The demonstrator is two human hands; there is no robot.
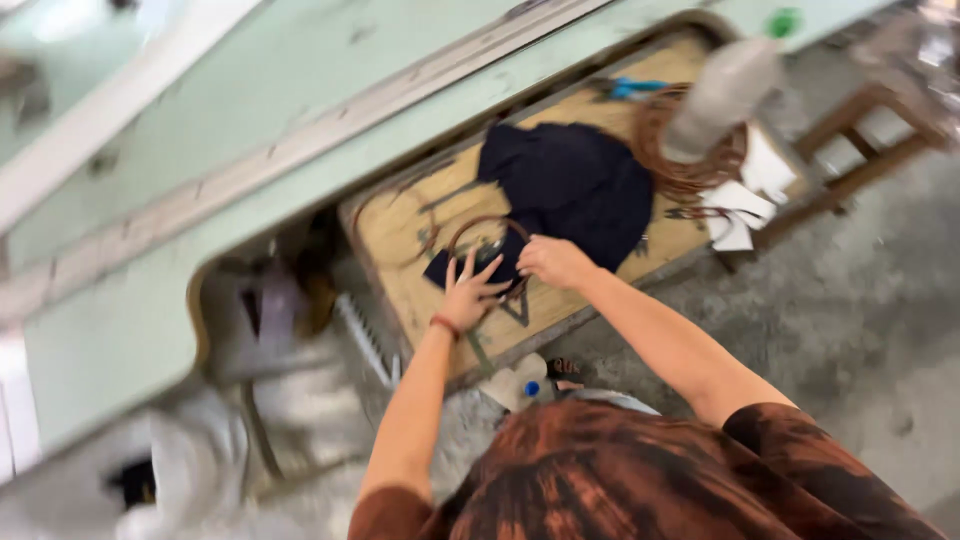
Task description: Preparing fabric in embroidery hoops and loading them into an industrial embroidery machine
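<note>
We see a pale green wall (300,90) behind a plywood desk (400,270) with a metal edge. A dark cloth (575,185) lies mid-desk. A bundle of brown wire (690,170) sits at its far end, with white paper scraps (745,195) just beside. A brown wire ring (487,240) lies on the near edge of the cloth. Left hand (468,292): grip spread, fingers splayed flat, pressing on the ring and cloth. Right hand (552,260): grip curled, fingers tucked down onto the cloth just beside the ring; we can't tell whether it pinches anything. Frame is blurred.
</note>
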